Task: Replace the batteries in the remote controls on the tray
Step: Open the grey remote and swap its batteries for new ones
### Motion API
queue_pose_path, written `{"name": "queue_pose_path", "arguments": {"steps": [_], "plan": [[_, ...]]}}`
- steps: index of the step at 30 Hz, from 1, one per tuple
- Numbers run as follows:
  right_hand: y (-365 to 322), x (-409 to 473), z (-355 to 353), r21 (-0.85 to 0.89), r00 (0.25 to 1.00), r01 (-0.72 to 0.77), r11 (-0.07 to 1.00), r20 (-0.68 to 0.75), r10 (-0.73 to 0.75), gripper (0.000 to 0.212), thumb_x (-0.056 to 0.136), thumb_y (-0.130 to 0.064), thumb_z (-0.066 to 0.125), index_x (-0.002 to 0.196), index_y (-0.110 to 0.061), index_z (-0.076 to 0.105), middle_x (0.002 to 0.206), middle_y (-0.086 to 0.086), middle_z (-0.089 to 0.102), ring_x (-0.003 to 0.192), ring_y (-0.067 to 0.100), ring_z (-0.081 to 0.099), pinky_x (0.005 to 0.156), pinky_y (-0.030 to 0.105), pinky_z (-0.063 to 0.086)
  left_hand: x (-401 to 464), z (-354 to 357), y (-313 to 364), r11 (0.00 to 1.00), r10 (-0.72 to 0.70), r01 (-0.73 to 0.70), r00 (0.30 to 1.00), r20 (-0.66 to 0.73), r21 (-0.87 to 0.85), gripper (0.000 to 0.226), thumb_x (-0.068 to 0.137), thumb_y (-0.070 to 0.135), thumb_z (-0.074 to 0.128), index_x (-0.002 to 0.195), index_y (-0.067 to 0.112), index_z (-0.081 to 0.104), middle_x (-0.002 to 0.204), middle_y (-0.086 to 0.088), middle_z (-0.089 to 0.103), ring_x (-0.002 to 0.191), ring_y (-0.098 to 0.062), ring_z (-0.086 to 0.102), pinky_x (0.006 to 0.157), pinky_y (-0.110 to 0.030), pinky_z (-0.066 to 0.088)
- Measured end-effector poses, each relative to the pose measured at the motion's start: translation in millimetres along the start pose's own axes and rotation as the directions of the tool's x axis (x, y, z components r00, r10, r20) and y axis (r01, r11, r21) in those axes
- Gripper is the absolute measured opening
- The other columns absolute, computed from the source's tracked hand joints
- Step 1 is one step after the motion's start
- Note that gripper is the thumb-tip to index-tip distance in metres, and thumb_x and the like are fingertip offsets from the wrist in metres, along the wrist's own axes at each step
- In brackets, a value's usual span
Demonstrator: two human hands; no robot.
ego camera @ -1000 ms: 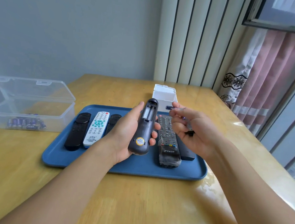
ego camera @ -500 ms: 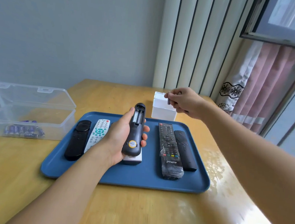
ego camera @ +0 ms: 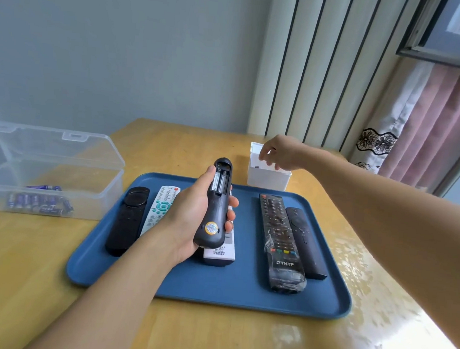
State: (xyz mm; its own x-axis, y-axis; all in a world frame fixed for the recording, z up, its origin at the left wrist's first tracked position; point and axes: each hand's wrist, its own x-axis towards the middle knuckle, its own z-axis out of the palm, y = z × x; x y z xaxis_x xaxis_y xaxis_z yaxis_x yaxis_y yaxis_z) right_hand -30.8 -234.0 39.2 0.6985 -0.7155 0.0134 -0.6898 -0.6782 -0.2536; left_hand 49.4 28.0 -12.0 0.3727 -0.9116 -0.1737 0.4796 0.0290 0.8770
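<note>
Your left hand (ego camera: 192,215) is raised in the middle of the view, palm turned up and inward, thumb along the left edge of a dark remote (ego camera: 215,204) and fingertips (ego camera: 232,202) curled round its right edge, gripping it back side up. Your left forearm runs in from the lower left. Your right arm is stretched forward from the right; your right hand (ego camera: 281,153) hangs palm down, fingers loosely spread and pointing downward, holding nothing.

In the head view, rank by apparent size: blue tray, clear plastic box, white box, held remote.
1. blue tray
2. clear plastic box
3. and 4. held remote and white box: unsure, since the remote is nearer the camera.
</note>
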Motion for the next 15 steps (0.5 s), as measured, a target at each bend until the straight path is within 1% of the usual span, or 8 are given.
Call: {"name": "queue_pose_path", "arguments": {"steps": [2, 4, 6, 8, 10, 12, 14, 15], "plan": [[-2.5, -9.4, -3.8, -0.003, 0.988, 0.034, 0.999, -0.150, -0.034, 0.022, 0.102, -0.011, 0.051, 0.106, -0.014, 0.072, 0.096, 0.005, 0.072, 0.071, 0.012, 0.063, 0.065, 0.028, 0.053, -1.8, 3.6, 1.8, 0.999, 0.019, -0.019, 1.000, -0.016, -0.030, 0.046, 0.102, 0.050, 0.050, 0.103, 0.006, 0.061, 0.073, -0.010, 0.062, 0.053, -0.020, 0.053, 0.043, -0.025, 0.046], [-17.3, -22.6, -6.7, 0.030, 0.947, 0.134, 0.991, -0.297, -0.119, 0.020, 0.100, -0.013, 0.054, 0.102, -0.012, 0.073, 0.089, 0.005, 0.072, 0.071, 0.014, 0.063, 0.065, 0.026, 0.048, -5.3, 7.0, 6.7, 0.997, 0.038, -0.040, 0.999, -0.040, -0.065, 0.045, 0.103, 0.047, 0.049, 0.093, 0.005, 0.060, 0.069, -0.011, 0.059, 0.048, -0.019, 0.052, 0.041, -0.024, 0.044], [-44.1, -39.4, -5.7, 0.111, 0.910, 0.267, 0.957, -0.357, -0.213, 0.017, 0.097, -0.019, 0.061, 0.095, -0.011, 0.075, 0.079, 0.008, 0.071, 0.067, 0.016, 0.059, 0.059, 0.023, 0.042, -7.8, 7.6, 13.4, 0.993, 0.096, -0.102, 0.992, -0.084, -0.068, 0.045, 0.104, 0.044, 0.048, 0.085, 0.004, 0.058, 0.066, -0.011, 0.058, 0.045, -0.019, 0.050, 0.041, -0.024, 0.043], [-74.0, -57.2, -1.6, 0.143, 0.898, 0.346, 0.927, -0.337, -0.283, 0.021, 0.094, -0.027, 0.065, 0.084, -0.014, 0.077, 0.066, 0.009, 0.065, 0.058, 0.016, 0.050, 0.055, 0.027, 0.037, -10.9, 5.0, 22.8, 0.975, 0.212, -0.220, 0.968, -0.136, -0.044, 0.037, 0.105, 0.039, 0.048, 0.093, 0.005, 0.055, 0.067, -0.011, 0.059, 0.045, -0.020, 0.050, 0.042, -0.025, 0.043], [-108.2, -72.7, 4.6, 0.171, 0.894, 0.416, 0.893, -0.257, -0.367, 0.029, 0.096, -0.031, 0.063, 0.071, -0.022, 0.073, 0.054, 0.000, 0.057, 0.047, 0.010, 0.042, 0.050, 0.026, 0.032, -21.3, -9.0, 39.5, 0.944, 0.330, -0.327, 0.927, -0.179, 0.045, 0.030, 0.106, 0.033, 0.048, 0.093, 0.007, 0.054, 0.070, -0.013, 0.060, 0.046, -0.023, 0.051, 0.043, -0.027, 0.044], [-132.1, -85.8, 6.1, 0.222, 0.884, 0.462, 0.859, -0.200, -0.424, 0.040, 0.099, -0.029, 0.059, 0.059, -0.028, 0.063, 0.045, -0.008, 0.052, 0.038, 0.005, 0.041, 0.046, 0.017, 0.030, -33.1, -23.0, 56.4, 0.928, 0.357, -0.333, 0.923, -0.143, 0.167, 0.030, 0.107, 0.031, 0.048, 0.089, 0.009, 0.057, 0.072, -0.014, 0.059, 0.047, -0.023, 0.052, 0.042, -0.027, 0.044], [-159.8, -93.4, 10.2, 0.246, 0.862, 0.507, 0.826, -0.166, -0.480, 0.044, 0.101, -0.025, 0.056, 0.058, -0.031, 0.057, 0.041, -0.014, 0.052, 0.038, 0.004, 0.043, 0.046, 0.015, 0.030, -53.3, -49.1, 73.4, 0.906, 0.336, -0.301, 0.939, -0.074, 0.296, 0.028, 0.106, 0.032, 0.050, 0.092, 0.009, 0.060, 0.073, -0.014, 0.059, 0.049, -0.022, 0.053, 0.042, -0.026, 0.044], [-173.7, -94.1, 13.8, 0.248, 0.848, 0.530, 0.811, -0.150, -0.508, 0.042, 0.101, -0.023, 0.056, 0.060, -0.031, 0.059, 0.042, -0.017, 0.054, 0.040, 0.003, 0.043, 0.047, 0.015, 0.031, -64.3, -65.8, 80.4, 0.889, 0.324, -0.285, 0.945, -0.052, 0.360, 0.027, 0.105, 0.032, 0.051, 0.095, 0.009, 0.060, 0.074, -0.013, 0.059, 0.050, -0.022, 0.053, 0.043, -0.026, 0.044]]}}
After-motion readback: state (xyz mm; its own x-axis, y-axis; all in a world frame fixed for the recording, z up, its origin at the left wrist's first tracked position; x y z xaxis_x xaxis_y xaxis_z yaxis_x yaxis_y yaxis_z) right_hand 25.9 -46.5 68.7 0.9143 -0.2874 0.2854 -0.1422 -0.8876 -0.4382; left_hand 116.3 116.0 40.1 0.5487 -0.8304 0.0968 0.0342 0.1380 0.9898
